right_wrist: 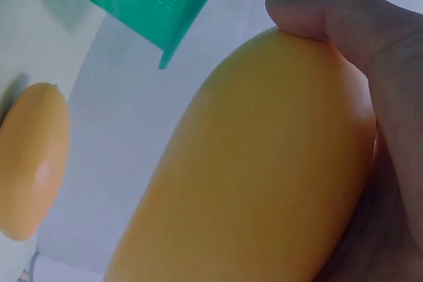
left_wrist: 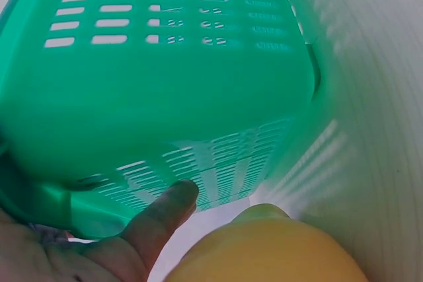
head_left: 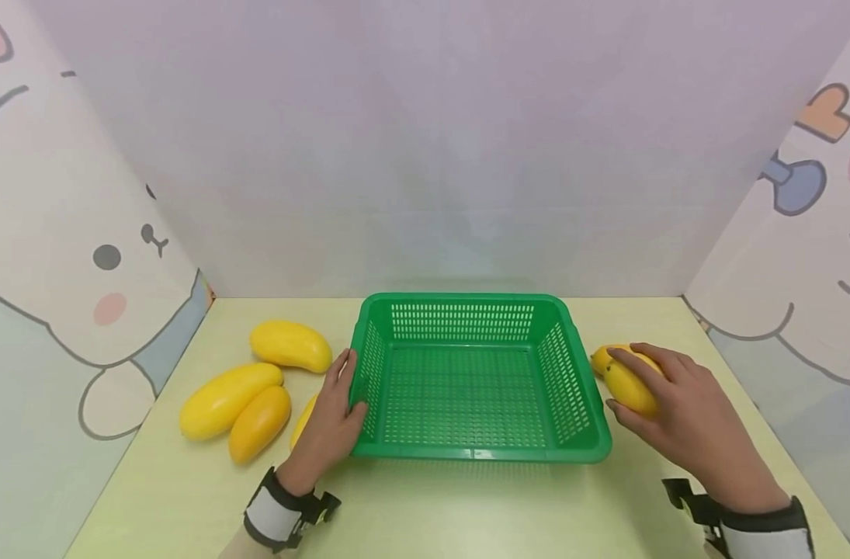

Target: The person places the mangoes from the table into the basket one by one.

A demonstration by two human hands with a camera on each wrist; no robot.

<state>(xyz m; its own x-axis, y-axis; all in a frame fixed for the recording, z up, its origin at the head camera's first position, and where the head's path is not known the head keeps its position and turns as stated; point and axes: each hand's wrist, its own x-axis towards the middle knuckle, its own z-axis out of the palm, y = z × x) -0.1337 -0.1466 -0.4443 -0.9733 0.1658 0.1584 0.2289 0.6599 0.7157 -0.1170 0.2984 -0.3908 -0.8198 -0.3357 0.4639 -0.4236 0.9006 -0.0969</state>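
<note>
Right hand (head_left: 693, 415) grasping a mango (head_left: 630, 388), left hand (head_left: 328, 427) on the green basket (head_left: 536, 455)

You hold the mango just right of the basket, near 1 other mango (head_left: 598, 359). You grip the basket's left rim. 4 more mangoes (head_left: 222, 400) lie leftward, 1 partly hidden.

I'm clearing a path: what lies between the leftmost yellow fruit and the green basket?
The head view shows an orange-yellow fruit, a partly hidden yellow fruit and the left hand.

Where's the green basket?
Head view: the green basket sits below center, between the left hand at its left side and the yellow fruit in the right hand.
</note>
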